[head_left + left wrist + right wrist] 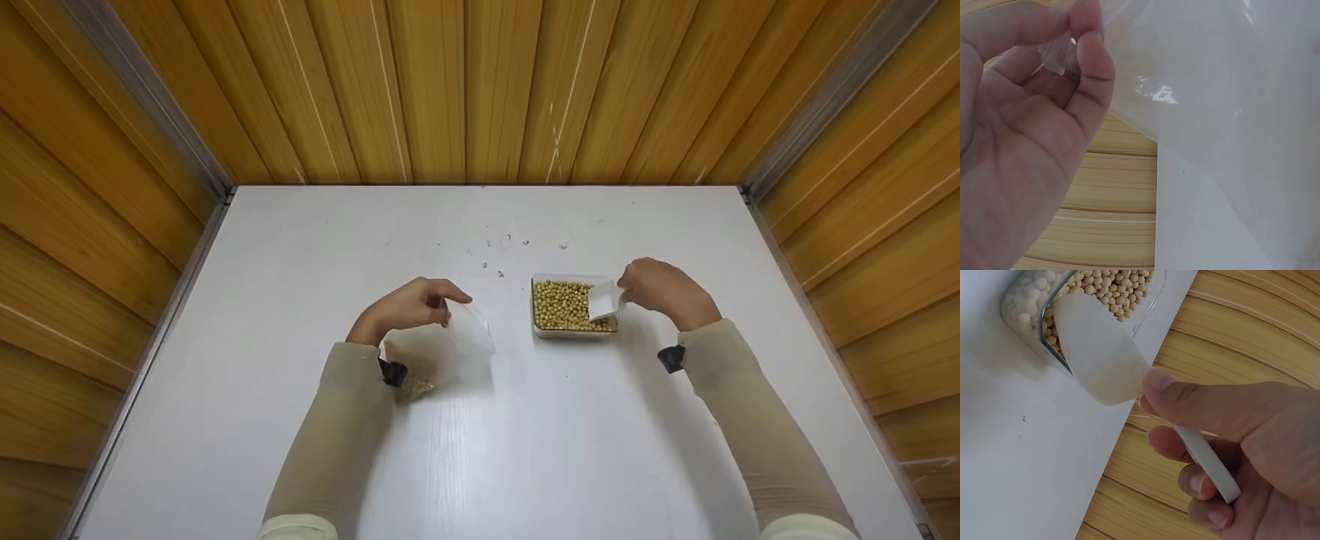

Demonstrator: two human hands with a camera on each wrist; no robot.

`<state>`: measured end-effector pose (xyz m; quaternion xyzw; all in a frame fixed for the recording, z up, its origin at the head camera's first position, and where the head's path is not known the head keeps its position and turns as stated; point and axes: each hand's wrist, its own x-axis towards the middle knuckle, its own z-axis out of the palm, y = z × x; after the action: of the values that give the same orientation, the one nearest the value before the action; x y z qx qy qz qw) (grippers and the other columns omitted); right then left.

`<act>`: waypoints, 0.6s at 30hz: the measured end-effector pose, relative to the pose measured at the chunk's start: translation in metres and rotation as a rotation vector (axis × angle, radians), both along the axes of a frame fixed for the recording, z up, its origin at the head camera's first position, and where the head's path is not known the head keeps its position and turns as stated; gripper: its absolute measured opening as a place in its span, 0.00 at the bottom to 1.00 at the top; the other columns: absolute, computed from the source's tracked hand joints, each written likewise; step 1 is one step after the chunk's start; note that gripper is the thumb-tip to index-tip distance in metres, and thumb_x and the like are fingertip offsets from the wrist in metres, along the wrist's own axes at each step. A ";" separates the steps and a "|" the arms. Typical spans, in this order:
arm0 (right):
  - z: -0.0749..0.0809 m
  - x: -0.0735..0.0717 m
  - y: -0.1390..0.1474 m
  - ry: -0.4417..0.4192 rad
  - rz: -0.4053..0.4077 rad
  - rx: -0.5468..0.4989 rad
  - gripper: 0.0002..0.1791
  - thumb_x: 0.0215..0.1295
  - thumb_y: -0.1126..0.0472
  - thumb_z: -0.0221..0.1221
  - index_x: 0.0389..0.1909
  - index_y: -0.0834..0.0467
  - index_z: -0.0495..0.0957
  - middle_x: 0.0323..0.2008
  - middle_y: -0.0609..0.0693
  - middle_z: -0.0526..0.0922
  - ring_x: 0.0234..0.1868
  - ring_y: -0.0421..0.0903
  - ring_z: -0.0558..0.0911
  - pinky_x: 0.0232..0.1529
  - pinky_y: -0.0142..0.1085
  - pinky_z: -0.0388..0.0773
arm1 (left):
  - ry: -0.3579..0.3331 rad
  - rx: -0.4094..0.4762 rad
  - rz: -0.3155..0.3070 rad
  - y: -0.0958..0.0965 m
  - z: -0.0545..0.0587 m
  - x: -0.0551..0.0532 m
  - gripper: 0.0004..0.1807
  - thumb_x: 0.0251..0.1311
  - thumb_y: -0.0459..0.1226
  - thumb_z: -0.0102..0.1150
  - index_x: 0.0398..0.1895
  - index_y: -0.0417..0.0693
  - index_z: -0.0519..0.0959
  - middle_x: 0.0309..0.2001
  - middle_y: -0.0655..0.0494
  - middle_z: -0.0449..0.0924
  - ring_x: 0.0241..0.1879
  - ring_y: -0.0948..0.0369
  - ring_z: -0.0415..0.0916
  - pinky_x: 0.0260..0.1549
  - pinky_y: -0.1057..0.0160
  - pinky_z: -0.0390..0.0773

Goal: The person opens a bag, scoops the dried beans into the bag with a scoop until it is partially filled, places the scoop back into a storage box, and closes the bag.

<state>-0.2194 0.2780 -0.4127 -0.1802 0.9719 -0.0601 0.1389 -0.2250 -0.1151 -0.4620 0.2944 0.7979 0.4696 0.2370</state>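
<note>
scoop [601, 301] across container [574, 334] edge, bag [466, 341] well apart, table [517, 375] between

- Left hand [409, 306]: bag [466, 351] in its fingers, hanging to its right and toward the person.
- Bag's contents [415, 388]: low in bag, nearer the person than left hand.
- Right hand [667, 291]: holds scoop [602, 300], pan to its left, at container's right end.
- Container [574, 334]: between hands, beans [559, 301] inside.
- Table [600, 450] below both hands; wall [495, 90] beyond.
</note>
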 end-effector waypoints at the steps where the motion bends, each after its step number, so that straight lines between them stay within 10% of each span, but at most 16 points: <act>1: -0.001 -0.001 0.000 -0.011 -0.004 -0.006 0.14 0.58 0.67 0.64 0.44 0.70 0.82 0.45 0.65 0.83 0.45 0.58 0.82 0.44 0.48 0.79 | 0.001 -0.001 0.000 0.000 0.000 0.000 0.23 0.55 0.24 0.53 0.56 0.38 0.78 0.52 0.41 0.78 0.30 0.65 0.73 0.34 0.67 0.72; 18: -0.030 -0.007 0.013 -0.155 -0.059 -0.191 0.18 0.62 0.66 0.61 0.53 0.68 0.79 0.52 0.65 0.80 0.54 0.63 0.78 0.53 0.53 0.76 | 0.009 -0.023 0.011 0.001 -0.001 0.001 0.23 0.56 0.25 0.51 0.57 0.42 0.79 0.51 0.45 0.79 0.31 0.62 0.75 0.35 0.66 0.72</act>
<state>-0.2262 0.2911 -0.4423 -0.1590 0.9530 -0.1703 0.1937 -0.2239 -0.1142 -0.4629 0.2893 0.8060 0.4604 0.2339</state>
